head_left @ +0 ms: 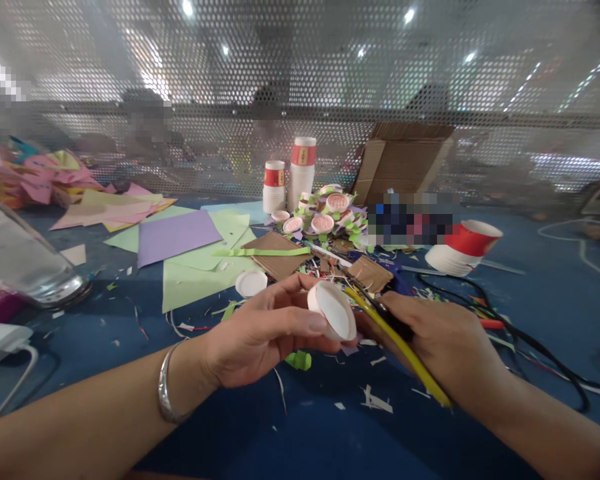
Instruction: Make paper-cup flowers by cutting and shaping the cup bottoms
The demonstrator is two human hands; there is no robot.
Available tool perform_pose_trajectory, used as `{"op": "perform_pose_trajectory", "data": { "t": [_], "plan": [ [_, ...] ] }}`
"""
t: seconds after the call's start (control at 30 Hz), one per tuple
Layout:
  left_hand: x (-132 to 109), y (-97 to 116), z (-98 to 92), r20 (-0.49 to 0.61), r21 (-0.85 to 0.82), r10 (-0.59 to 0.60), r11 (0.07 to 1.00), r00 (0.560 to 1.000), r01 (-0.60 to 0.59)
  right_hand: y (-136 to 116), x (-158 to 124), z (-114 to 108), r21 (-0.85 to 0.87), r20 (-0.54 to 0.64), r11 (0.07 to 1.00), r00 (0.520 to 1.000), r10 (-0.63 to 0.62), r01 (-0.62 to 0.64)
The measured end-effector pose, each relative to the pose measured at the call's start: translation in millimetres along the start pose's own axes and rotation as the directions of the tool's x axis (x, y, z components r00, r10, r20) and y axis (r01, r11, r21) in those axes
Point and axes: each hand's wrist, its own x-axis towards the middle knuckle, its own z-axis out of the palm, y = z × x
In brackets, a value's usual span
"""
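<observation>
My left hand (265, 327), with a silver bangle on the wrist, grips the short cut-off base of a white paper cup (336, 312) between thumb and fingers. The cup piece is tilted, its round white face turned toward me. Close on its right, my right hand (440, 340) is closed around a long yellow-and-black tool (397, 347); its exact kind is unclear, as the fingers cover part of it. A white paper disc (251, 284) lies beyond my left hand. Brown cardboard pieces (370, 272) lie behind the hands among paper scraps.
Two stacks of paper cups (304, 173) stand at the back beside a pile of decorated cup bases (323, 223). Coloured paper sheets (180, 237) spread left, near a glass of water (30, 260). A red-and-white cup (464, 248) and black cable (525, 333) lie right.
</observation>
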Motion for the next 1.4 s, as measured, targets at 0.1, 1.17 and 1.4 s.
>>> {"op": "perform_pose_trajectory", "data": {
  "t": [0.1, 1.17, 1.4],
  "plan": [
    [1.2, 2.5, -4.9, -0.096, 0.193, 0.153, 0.972, 0.983, -0.133, -0.1, 4.7, -0.6, -0.002, -0.055, 0.999, 0.997, 0.053, -0.053],
    [9.4, 7.1, -5.7, -0.365, -0.096, 0.022, 0.993, 0.931, -0.061, -9.3, -0.5, -4.5, 0.511, 0.195, 0.829, 0.97, 0.147, -0.229],
    [8.1, 5.3, -5.4, -0.32, -0.143, 0.004, 0.988, 0.947, -0.052, -13.1, 3.7, -4.9, 0.484, 0.19, 0.859, 0.978, 0.085, -0.168]
  ]
}}
